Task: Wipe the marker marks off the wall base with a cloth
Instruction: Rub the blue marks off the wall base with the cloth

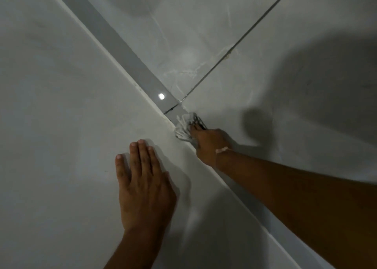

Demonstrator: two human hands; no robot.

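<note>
A glossy grey wall base (114,36) runs diagonally from the upper left to the lower right, between the white wall and the floor. My right hand (208,144) presses a crumpled white cloth (184,125) with dark smudges against the base, just below a dark joint line in it. My left hand (142,179) lies flat on the white wall (61,125), fingers slightly spread, holding nothing. The stretch of base under the cloth and my right hand is hidden. I cannot make out any marker marks.
Pale marbled floor tiles (204,44) fill the upper right, crossed by a dark grout line (240,38). A bright light reflection (161,96) shines on the base. Large dark shadows cover the floor at the right.
</note>
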